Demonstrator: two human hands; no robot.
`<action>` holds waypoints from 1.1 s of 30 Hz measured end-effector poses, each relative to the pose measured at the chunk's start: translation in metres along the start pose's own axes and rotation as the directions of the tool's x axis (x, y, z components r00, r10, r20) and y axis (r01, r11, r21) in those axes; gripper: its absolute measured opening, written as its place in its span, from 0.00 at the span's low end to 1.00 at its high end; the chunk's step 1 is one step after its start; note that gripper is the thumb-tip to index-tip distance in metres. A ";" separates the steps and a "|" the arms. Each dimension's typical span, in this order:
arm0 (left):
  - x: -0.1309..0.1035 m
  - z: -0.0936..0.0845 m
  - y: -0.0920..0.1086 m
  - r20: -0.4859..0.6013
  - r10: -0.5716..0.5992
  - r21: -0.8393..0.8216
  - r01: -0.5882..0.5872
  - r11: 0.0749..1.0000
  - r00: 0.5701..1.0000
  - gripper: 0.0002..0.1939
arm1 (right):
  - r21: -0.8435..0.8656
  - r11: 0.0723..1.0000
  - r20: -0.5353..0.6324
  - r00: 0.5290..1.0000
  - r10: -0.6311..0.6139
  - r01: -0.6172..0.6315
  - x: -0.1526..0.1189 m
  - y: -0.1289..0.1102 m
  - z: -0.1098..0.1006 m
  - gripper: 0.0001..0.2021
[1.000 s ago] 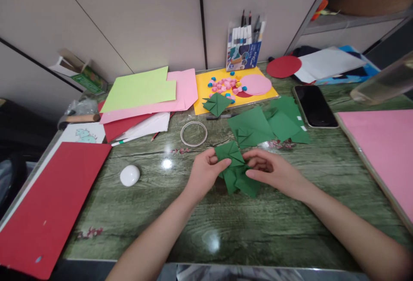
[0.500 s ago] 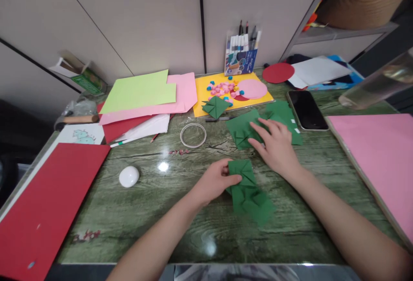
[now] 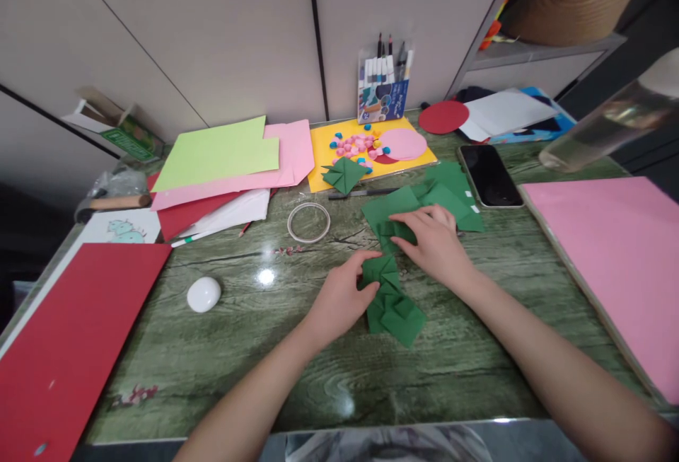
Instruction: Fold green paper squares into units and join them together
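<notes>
My left hand [image 3: 342, 296] holds the left edge of a folded green paper piece [image 3: 395, 310] between thumb and fingers, low over the table's middle. My right hand [image 3: 432, 243] reaches over the green sheets [image 3: 448, 189] lying behind it; its thumb and fingers are around a small folded green part [image 3: 390, 232], which they partly cover. Another folded green piece [image 3: 344, 175] rests on the front edge of a yellow sheet [image 3: 318, 143] with pink and blue balls.
A black phone [image 3: 491, 175] and a pink board [image 3: 605, 250] lie at the right. A tape roll [image 3: 308, 238], a white round object [image 3: 204, 295] and a red sheet [image 3: 79, 335] are at the left. Behind stand markers [image 3: 385, 90] and a bottle [image 3: 599, 122].
My right hand has moved left and closer to my left hand, onto the small folded part. The green piece at my left hand has moved up and now looks flatter. The view has shifted slightly.
</notes>
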State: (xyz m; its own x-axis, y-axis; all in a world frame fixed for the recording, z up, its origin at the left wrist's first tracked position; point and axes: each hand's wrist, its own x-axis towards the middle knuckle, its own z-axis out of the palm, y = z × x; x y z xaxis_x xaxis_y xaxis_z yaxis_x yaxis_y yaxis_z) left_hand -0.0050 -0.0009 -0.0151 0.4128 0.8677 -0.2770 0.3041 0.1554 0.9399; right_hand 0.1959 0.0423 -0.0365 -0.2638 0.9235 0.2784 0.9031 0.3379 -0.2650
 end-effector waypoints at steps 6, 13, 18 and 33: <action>0.000 -0.001 0.003 0.032 -0.015 -0.079 0.017 0.997 0.999 0.16 | 0.248 0.965 -0.017 0.996 0.090 -0.082 0.002 0.006 -0.006 0.10; 0.001 -0.007 0.010 0.012 -0.062 -0.146 0.063 0.987 0.998 0.21 | 0.493 0.830 -0.082 0.936 0.343 -0.260 -0.006 0.009 -0.035 0.06; 0.001 -0.009 0.013 0.071 -0.114 -0.274 0.129 0.953 0.991 0.16 | 0.771 0.507 0.202 0.903 0.378 -0.385 -0.014 0.005 -0.041 0.08; 0.004 -0.012 0.008 0.064 -0.126 -0.237 0.138 0.962 0.990 0.11 | 0.675 0.648 0.394 0.915 0.087 -0.353 -0.012 -0.006 -0.048 0.11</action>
State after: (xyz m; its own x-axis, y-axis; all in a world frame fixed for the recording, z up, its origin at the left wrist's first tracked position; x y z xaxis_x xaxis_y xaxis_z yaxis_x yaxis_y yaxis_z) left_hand -0.0113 0.0100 -0.0063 0.4249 0.8092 -0.4057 0.1455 0.3813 0.9129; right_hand 0.2096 0.0205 0.0066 -0.2965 0.9458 -0.1325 0.4494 0.0157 -0.8932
